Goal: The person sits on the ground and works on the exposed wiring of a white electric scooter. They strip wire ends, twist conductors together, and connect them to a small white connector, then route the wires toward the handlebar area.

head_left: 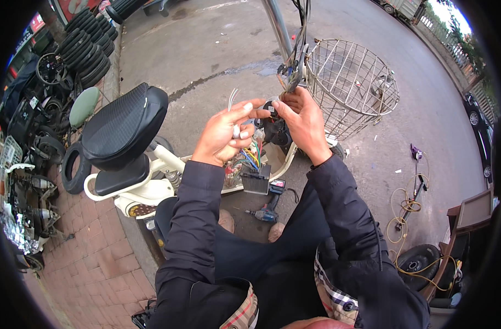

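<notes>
My left hand (226, 131) is closed, its curled fingers around a small whitish-grey piece (237, 131). Thin pale wires (232, 100) stick up above this hand. Its index finger reaches to a small black part with a white label (271, 108), which the thumb and fingers of my right hand (306, 123) pinch. A bundle of wires (292, 71) runs down a metal steering post (278, 27) to my right fingers. Below my hands lies the open body of a cream electric scooter (171, 162), with coloured wires (253, 155) and a finned grey controller box (256, 181).
A blue cordless drill (266, 213) lies on the ground between my feet. The scooter's wire basket (352, 88) is at the right, its black seat (127, 126) at the left. Stacked tyres (86, 46) and scooter parts line the left side. A yellow hose (396, 225) loops at the right.
</notes>
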A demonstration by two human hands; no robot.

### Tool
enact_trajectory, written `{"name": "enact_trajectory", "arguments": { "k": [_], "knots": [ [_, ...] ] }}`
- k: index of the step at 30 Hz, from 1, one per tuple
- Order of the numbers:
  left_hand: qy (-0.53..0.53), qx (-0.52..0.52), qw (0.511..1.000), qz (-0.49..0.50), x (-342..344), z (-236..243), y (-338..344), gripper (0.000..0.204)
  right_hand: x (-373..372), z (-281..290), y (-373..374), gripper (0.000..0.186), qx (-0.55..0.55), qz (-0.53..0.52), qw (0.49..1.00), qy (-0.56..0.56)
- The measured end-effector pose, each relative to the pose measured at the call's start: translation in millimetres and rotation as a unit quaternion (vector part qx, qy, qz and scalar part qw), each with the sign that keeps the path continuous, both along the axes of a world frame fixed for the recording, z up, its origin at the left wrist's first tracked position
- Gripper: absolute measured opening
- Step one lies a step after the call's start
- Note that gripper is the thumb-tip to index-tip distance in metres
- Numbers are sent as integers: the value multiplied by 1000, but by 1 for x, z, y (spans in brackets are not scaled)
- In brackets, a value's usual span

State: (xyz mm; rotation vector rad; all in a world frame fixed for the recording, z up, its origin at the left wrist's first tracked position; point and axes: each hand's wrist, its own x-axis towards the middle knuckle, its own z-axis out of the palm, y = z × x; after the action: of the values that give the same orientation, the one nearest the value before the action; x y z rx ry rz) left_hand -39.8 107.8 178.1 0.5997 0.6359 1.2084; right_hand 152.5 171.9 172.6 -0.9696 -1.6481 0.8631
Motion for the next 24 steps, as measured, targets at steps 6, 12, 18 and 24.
{"name": "enact_trajectory", "arguments": {
  "k": [6, 12, 18, 24],
  "knots": [
    [33, 31, 999, 24, 11, -9, 37, 39, 9, 3, 0, 23, -55, 21, 997, 56],
    [177, 124, 974, 66, 20, 4, 50, 30, 27, 32, -19, 23, -154, 38, 979, 127],
    [194, 191, 960, 64, 30, 38, 49, 25, 53, 62, -28, 28, -273, 144, 908, 284],
    [155, 227, 959, 71, 64, 65, 69, 27, 67, 71, -25, 27, -387, 250, 809, 365]
  ]
}}
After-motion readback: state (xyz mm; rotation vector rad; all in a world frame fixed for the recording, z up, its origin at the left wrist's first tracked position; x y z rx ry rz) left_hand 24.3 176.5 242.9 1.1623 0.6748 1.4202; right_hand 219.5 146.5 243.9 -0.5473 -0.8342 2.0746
